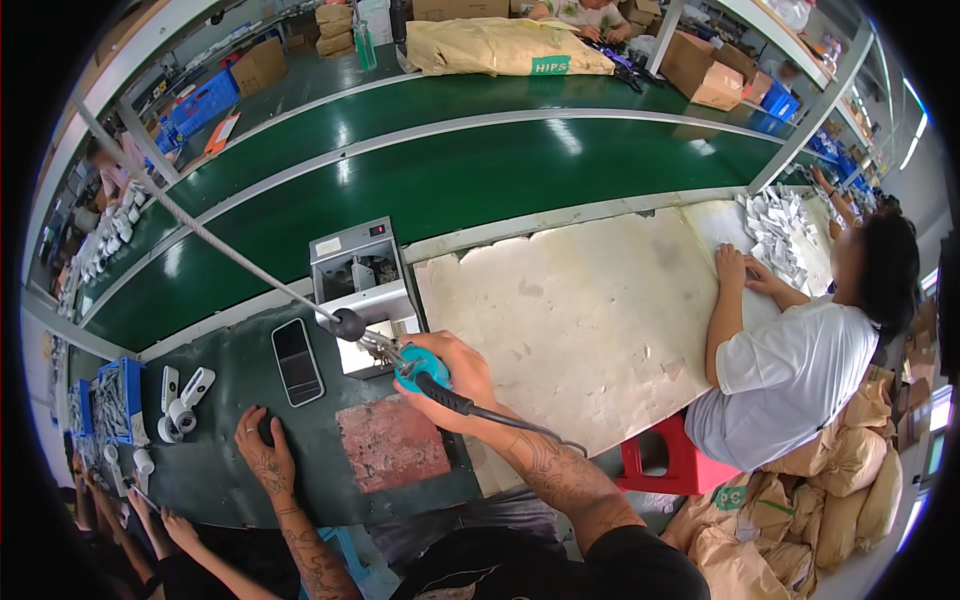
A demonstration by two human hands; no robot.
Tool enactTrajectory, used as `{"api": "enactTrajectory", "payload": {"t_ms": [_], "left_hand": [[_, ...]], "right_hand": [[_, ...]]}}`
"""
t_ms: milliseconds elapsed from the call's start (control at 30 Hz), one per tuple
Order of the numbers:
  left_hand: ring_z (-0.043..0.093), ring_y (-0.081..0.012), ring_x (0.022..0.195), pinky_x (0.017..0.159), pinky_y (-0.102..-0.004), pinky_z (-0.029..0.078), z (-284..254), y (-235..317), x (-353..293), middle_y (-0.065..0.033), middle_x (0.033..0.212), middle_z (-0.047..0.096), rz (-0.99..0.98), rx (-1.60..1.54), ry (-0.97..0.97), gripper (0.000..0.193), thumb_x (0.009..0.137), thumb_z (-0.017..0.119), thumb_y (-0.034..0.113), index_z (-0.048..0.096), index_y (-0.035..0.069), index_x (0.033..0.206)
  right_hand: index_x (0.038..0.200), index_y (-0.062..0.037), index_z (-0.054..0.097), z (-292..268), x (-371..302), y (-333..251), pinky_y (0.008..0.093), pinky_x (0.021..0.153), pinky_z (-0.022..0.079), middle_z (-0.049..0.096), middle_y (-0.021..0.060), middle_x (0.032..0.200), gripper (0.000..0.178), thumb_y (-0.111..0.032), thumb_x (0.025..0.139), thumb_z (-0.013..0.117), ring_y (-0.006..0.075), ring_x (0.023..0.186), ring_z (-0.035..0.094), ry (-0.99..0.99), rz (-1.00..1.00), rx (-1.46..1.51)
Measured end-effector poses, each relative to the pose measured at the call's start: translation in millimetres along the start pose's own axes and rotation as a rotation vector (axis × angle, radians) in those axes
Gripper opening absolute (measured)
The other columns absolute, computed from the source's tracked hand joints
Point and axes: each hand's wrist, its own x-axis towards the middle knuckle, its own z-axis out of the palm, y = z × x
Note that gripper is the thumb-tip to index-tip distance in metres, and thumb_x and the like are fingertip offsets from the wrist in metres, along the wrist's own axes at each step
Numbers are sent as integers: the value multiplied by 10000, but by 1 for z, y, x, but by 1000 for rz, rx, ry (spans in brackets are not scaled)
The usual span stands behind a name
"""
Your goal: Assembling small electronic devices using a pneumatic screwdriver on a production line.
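Observation:
My right hand (455,375) is wrapped round a teal electric screwdriver (420,362) with a black cord. A grey cable with a black ball (348,324) on it runs down from the upper left to the tool. The screwdriver is at the front of a grey metal screw feeder (355,262), whose top tray holds small dark parts. The tool's tip is hidden. My left hand (266,452) lies on the dark green bench, thumb and fingers apart, nothing visible in it. A phone (297,362) lies between that hand and the feeder.
Left of my left hand are white-and-grey handheld parts (182,405) and a blue bin (120,400) of metal pieces. A worn red mat (393,445) lies before me. Cardboard (570,330) covers the bench rightward, where a co-worker (800,370) sits by white parts (780,235). A green conveyor (480,170) runs behind.

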Motion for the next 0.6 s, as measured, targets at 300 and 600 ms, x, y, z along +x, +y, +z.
{"api": "enactTrajectory", "payload": {"t_ms": [300,600], "left_hand": [[532,-382,1297,1126,-479,398,-1,3,2,-153,1348,619,3,-2,5,264,992,667,182,655,44,1217],[535,-380,1291,1122,-478,400,-1,3,2,-149,1345,621,6,9,2,263,992,666,183,654,47,1217]], "right_hand": [[1238,-34,605,3,0,0,404,800,578,737,173,1114,506,-100,803,854,340,922,734,-19,-15,16],[1249,-43,611,3,-1,-2,408,798,575,736,167,1107,496,-118,819,846,333,914,730,-23,-7,17]]}}
